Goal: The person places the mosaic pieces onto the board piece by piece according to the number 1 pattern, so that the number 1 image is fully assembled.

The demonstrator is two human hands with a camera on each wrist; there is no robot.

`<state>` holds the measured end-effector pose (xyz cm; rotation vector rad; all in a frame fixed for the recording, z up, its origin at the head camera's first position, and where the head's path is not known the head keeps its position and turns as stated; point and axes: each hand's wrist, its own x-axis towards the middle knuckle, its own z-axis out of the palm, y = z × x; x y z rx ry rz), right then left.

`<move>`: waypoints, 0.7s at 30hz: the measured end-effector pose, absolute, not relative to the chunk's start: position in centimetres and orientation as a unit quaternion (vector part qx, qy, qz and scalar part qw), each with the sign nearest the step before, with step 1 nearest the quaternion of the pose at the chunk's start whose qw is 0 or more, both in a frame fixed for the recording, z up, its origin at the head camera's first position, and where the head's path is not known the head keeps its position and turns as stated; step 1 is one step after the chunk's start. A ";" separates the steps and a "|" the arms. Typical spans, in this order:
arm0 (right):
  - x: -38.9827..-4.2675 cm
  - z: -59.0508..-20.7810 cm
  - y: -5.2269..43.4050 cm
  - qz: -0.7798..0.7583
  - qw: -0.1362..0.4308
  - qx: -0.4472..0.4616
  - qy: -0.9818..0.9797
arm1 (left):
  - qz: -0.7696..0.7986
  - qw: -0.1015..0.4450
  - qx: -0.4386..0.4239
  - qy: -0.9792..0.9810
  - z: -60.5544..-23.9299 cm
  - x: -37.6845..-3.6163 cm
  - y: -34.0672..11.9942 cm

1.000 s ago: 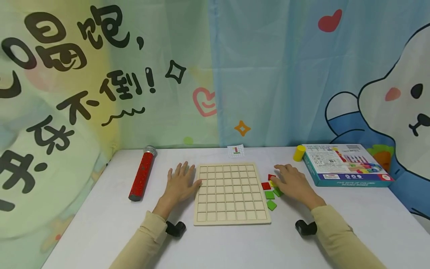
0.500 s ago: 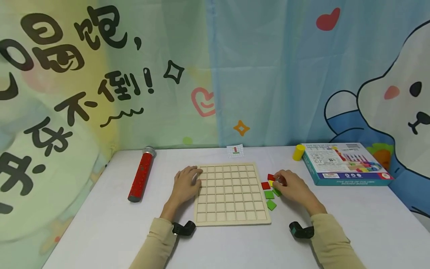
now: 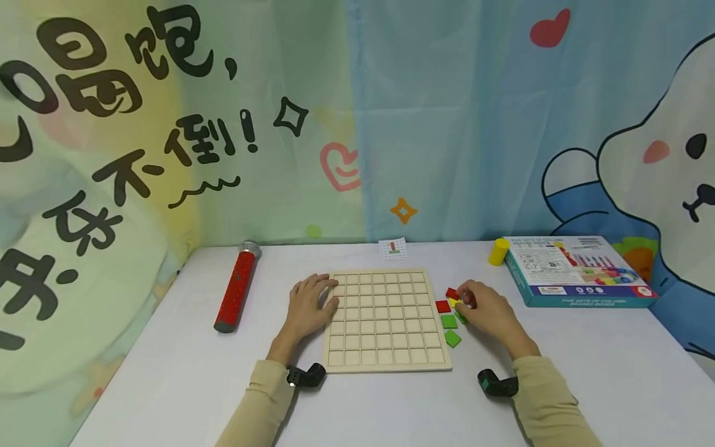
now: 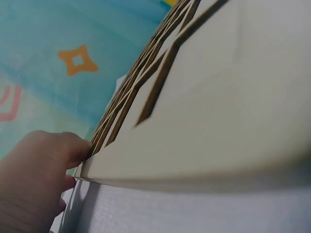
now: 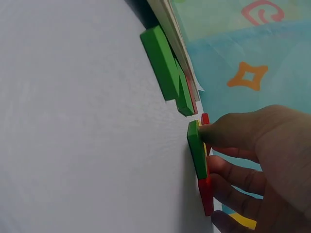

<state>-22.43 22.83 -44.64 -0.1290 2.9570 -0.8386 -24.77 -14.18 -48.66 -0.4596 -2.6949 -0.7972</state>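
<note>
Two hands work at a pale wooden grid board (image 3: 385, 320). Left hand (image 3: 309, 307) curls over its 9 o'clock edge; right hand (image 3: 485, 310) pinches small coloured square tiles (image 3: 449, 321) at the board's 3 o'clock. Lifting one tile cleanly likely avoids dragging neighbours.
</note>
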 end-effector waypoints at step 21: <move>-22.1 -44.6 21.9 -0.264 -0.001 -0.033 0.964 | -0.248 0.076 -0.210 -0.943 -47.9 -24.3 -14.8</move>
